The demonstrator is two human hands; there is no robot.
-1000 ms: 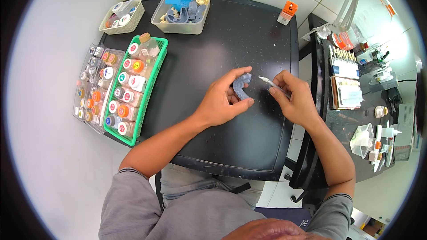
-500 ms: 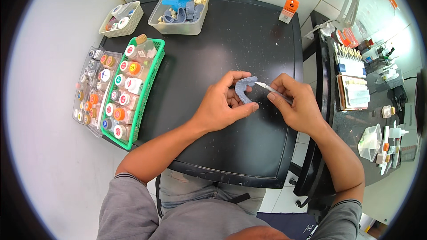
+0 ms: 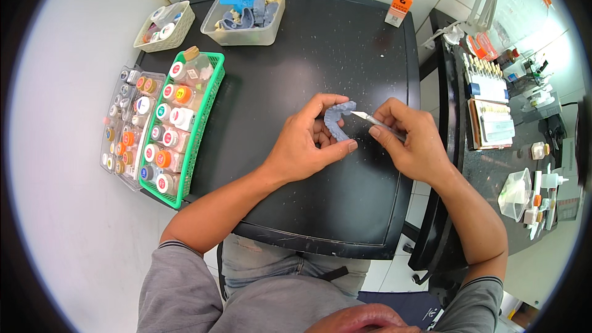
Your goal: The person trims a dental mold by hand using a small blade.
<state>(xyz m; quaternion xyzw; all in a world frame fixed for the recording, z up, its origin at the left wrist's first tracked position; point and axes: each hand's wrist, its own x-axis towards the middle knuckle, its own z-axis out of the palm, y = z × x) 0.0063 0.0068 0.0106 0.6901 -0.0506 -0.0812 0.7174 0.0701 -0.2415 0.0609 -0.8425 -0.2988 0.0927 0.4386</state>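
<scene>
A blue-grey dental arch model (image 3: 333, 120) is gripped in my left hand (image 3: 304, 142), with thumb and fingers closed around its outer side. Its curve faces left and its open side faces right. Between the thumb and fingers of my right hand (image 3: 409, 137) is a craft knife (image 3: 379, 123) with a pale, pointed blade and a slim metallic handle. The blade points left toward the upper arm of the model; whether the tip touches it I cannot tell. Both hands hover over the middle right of the black table (image 3: 259, 105).
Small pale crumbs dot the table. A green basket of jars (image 3: 196, 142) and clear trays of bottles stand left. At the back are a cream basket (image 3: 182, 31), a clear tub of models (image 3: 246, 37) and an orange-white box (image 3: 399, 9). A side counter (image 3: 478, 172) holds shade guides.
The knife blade has shifted slightly up and away from the model's inner side, toward its upper end. The model has turned a little in my left hand.
</scene>
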